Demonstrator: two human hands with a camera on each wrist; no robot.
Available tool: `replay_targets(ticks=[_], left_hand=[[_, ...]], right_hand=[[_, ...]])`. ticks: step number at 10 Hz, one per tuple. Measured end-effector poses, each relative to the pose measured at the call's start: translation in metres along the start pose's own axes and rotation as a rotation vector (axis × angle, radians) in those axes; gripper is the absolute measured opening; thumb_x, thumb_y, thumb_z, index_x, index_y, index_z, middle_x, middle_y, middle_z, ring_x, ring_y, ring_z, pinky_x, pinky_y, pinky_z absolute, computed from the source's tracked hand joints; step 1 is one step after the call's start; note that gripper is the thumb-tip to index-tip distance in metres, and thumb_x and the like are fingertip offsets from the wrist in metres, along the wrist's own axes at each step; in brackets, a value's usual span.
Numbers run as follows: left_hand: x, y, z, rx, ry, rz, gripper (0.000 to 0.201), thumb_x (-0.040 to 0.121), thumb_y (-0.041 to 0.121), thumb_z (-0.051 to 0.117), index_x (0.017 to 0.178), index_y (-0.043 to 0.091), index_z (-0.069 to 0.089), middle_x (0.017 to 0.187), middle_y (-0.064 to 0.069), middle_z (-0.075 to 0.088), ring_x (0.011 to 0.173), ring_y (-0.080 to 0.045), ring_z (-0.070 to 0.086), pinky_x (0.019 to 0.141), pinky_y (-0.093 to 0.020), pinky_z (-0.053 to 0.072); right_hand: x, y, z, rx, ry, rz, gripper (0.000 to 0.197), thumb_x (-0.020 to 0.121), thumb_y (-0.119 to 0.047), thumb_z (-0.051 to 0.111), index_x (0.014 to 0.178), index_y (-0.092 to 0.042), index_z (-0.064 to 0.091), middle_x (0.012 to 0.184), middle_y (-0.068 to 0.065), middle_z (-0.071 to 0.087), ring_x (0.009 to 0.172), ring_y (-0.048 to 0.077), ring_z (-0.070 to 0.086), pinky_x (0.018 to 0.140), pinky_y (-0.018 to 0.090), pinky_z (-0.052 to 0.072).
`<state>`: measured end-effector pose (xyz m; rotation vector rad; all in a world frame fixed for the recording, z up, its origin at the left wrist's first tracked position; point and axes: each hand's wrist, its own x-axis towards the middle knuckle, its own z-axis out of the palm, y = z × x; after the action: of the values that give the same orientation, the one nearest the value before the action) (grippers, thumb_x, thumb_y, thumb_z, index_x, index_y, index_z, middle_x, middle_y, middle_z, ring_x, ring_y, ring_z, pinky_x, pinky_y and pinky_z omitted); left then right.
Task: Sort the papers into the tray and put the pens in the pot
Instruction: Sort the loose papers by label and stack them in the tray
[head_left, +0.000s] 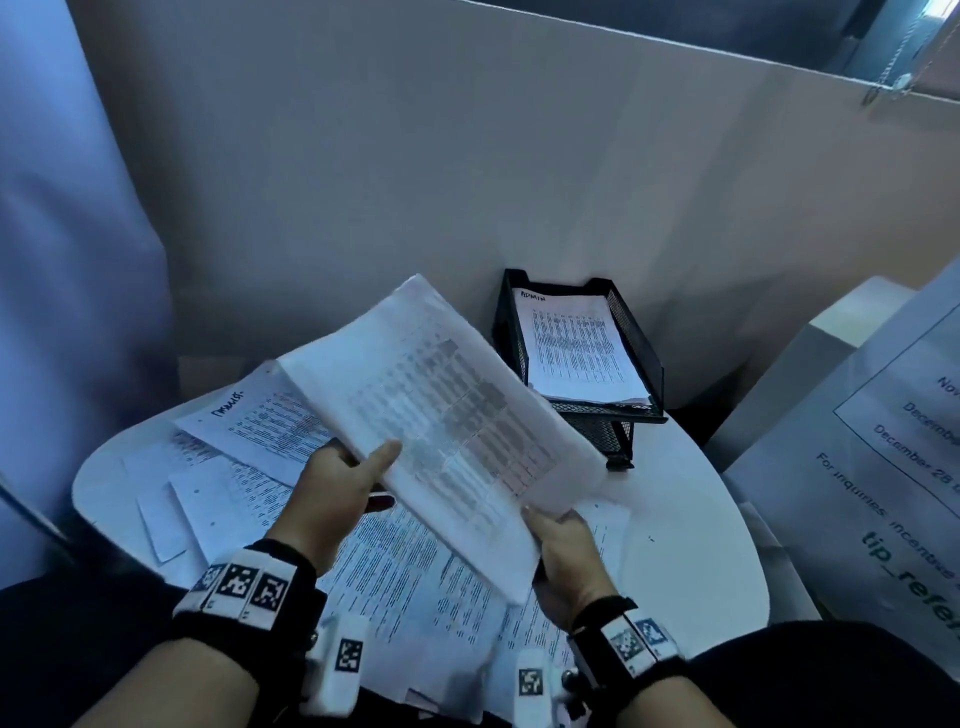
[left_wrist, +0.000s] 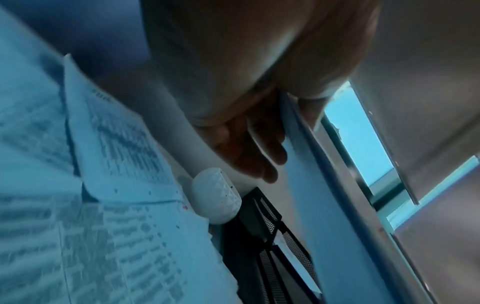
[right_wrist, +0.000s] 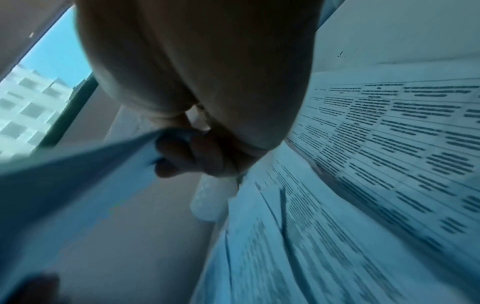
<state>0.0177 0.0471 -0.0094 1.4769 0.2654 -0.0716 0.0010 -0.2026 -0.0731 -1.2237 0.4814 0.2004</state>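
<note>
Early: tray (head_left: 641, 343) beyond the hands has one stack, both hands (left (head_left: 332, 499), right (head_left: 563, 551)) pinch a sheet (head_left: 441, 405), more papers (head_left: 395, 582) beneath, pens unseen.

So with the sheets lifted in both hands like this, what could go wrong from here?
1. The held sheets are gripped only at their near edge by the left hand and right hand; the far end could sag or fan apart.
2. The tray is narrow and already holds paper; edges may catch its mesh wall.
</note>
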Motion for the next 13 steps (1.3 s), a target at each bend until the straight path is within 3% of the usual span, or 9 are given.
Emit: replay_targets(ticks=[1, 2, 3, 4, 9, 10, 11, 12, 13], left_hand=[[-0.002, 0.003, 0.0, 0.138, -0.097, 0.054, 0.015, 0.099, 0.026, 0.069, 0.112, 0.018, 0.071, 0.098, -0.006, 0.08, 0.084, -0.025, 0.077, 0.075, -0.037, 0.057], [-0.001, 0.001, 0.002, 0.235, -0.183, 0.026, 0.009, 0.098, 0.02, 0.07, 0.107, 0.019, 0.074, 0.093, -0.008, 0.08, 0.077, -0.025, 0.076, 0.073, -0.036, 0.054], [-0.002, -0.001, 0.003, 0.297, -0.247, -0.021, 0.009, 0.099, 0.017, 0.068, 0.106, 0.015, 0.074, 0.09, -0.011, 0.08, 0.07, -0.022, 0.072, 0.069, -0.03, 0.054], [-0.001, -0.002, 0.002, 0.327, -0.287, -0.055, 0.01, 0.1, 0.017, 0.067, 0.106, 0.015, 0.074, 0.09, -0.011, 0.079, 0.069, -0.022, 0.07, 0.075, -0.034, 0.057], [0.008, -0.009, -0.006, 0.426, -0.27, -0.077, 0.01, 0.1, 0.022, 0.067, 0.105, 0.024, 0.075, 0.089, -0.005, 0.08, 0.077, -0.028, 0.075, 0.091, -0.049, 0.057], [0.009, -0.008, -0.006, 0.434, -0.267, -0.08, 0.01, 0.1, 0.021, 0.067, 0.106, 0.024, 0.075, 0.09, -0.004, 0.08, 0.074, -0.021, 0.074, 0.089, -0.046, 0.058], [0.01, -0.008, -0.006, 0.443, -0.268, -0.083, 0.01, 0.1, 0.022, 0.067, 0.106, 0.024, 0.075, 0.09, -0.003, 0.08, 0.073, -0.019, 0.074, 0.089, -0.046, 0.058], [0.01, -0.009, -0.005, 0.453, -0.269, -0.079, 0.01, 0.1, 0.022, 0.067, 0.105, 0.024, 0.075, 0.09, -0.003, 0.08, 0.077, -0.025, 0.075, 0.088, -0.047, 0.058], [0.01, -0.008, -0.006, 0.45, -0.263, -0.076, 0.01, 0.099, 0.021, 0.068, 0.106, 0.022, 0.076, 0.09, -0.005, 0.08, 0.073, -0.022, 0.074, 0.085, -0.044, 0.057]], right_hand=[[0.006, -0.032, -0.011, 0.127, 0.074, -0.025, 0.027, 0.104, -0.01, 0.055, 0.123, 0.006, 0.063, 0.118, 0.027, 0.072, 0.1, 0.042, 0.069, 0.06, 0.041, 0.06], [0.017, -0.071, -0.022, 0.188, 0.223, -0.076, 0.016, 0.1, -0.003, 0.055, 0.1, 0.007, 0.068, 0.092, 0.018, 0.071, 0.07, 0.029, 0.065, 0.052, 0.028, 0.048], [0.043, -0.111, -0.033, 0.204, 0.401, -0.087, 0.028, 0.1, 0.003, 0.042, 0.08, -0.016, 0.043, 0.069, 0.005, 0.04, 0.04, 0.014, 0.033, 0.042, 0.022, 0.027], [0.077, -0.139, -0.038, 0.202, 0.499, -0.079, 0.035, 0.091, 0.01, 0.022, 0.083, -0.02, 0.038, 0.069, 0.002, 0.035, 0.039, 0.013, 0.031, 0.041, 0.019, 0.022], [0.156, -0.165, -0.001, -0.117, 0.362, -0.017, 0.031, 0.107, 0.0, 0.026, 0.118, -0.004, 0.055, 0.098, 0.009, 0.058, 0.081, 0.013, 0.06, 0.049, 0.017, 0.056], [0.164, -0.164, 0.003, -0.228, 0.359, -0.073, 0.035, 0.108, -0.003, 0.032, 0.136, 0.007, 0.051, 0.136, 0.018, 0.058, 0.123, 0.029, 0.063, 0.094, 0.034, 0.059], [0.188, -0.154, -0.012, -0.323, 0.398, -0.12, 0.031, 0.105, -0.023, 0.052, 0.107, 0.005, 0.067, 0.133, 0.011, 0.066, 0.122, 0.028, 0.066, 0.099, 0.041, 0.057], [0.152, -0.157, 0.005, 0.261, 0.371, -0.031, 0.028, 0.104, -0.006, 0.047, 0.131, -0.003, 0.054, 0.14, 0.011, 0.056, 0.111, 0.029, 0.068, 0.083, 0.033, 0.063], [0.127, -0.144, 0.003, 0.134, 0.301, -0.069, 0.044, 0.104, 0.007, 0.032, 0.148, 0.011, 0.035, 0.139, 0.024, 0.054, 0.13, 0.035, 0.059, 0.1, 0.035, 0.056]])
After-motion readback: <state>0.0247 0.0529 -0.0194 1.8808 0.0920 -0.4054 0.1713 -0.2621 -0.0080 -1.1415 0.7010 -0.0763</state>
